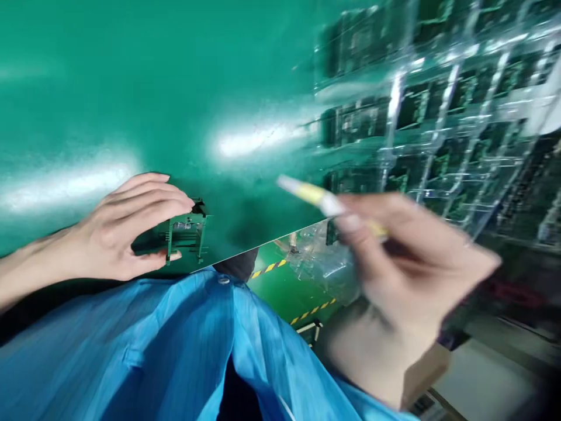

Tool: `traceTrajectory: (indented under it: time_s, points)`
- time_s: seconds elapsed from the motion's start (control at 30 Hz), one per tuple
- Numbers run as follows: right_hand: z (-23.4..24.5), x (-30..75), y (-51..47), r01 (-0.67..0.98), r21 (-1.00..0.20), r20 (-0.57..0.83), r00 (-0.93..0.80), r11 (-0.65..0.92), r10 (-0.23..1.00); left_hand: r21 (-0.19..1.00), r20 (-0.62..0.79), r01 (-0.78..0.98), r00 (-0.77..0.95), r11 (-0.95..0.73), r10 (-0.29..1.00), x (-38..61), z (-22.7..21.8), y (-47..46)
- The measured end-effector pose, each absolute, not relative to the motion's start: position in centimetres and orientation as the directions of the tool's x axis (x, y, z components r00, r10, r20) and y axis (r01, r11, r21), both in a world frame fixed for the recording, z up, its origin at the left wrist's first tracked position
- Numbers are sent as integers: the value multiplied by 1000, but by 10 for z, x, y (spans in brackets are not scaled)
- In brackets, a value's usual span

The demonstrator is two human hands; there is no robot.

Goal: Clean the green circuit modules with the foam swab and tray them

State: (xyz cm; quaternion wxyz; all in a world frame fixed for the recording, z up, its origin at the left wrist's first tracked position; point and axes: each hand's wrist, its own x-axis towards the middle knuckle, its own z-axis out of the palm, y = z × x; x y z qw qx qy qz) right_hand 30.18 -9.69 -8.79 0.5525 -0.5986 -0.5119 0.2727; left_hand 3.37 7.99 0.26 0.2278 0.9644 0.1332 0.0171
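My left hand grips a small green circuit board assembly with upright boards and thin pins. Its fingers lie at the far end and the thumb at the near end. The assembly is on the green tabletop, close to the front edge. Raised to the right, my right hand is blurred by motion and closed on a slim yellow-and-white marker pen. The pen's pale tip points left and away from me, apart from the board assembly.
Clear plastic trays with several circuit boards in their compartments cover the right side of the green tabletop. Beyond the table's front edge, clear plastic wrap hangs over a green floor with yellow-black tape. A brown cardboard piece is at lower right.
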Motion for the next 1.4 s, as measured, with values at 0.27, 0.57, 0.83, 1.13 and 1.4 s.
traceTrajectory:
  time_s: [0.27,0.57,0.83,1.13,1.4]
  points:
    - [-129,245,-96,207,-927,361,259,313,896,413,-28,226,972,-882,235,38,5,83]
    - [-136,241,-71,297,-867,453,138,400,881,431,-67,244,969,-869,239,38,5,82]
    - [-119,239,-60,55,-933,360,50,357,932,431,-82,282,958,-857,274,39,5,82]
    - [-116,253,-59,108,-932,348,4,346,937,432,-51,236,970,-871,238,39,5,82]
    - [-113,248,-56,91,-932,351,-11,350,936,436,-71,262,964,-861,257,39,5,82]
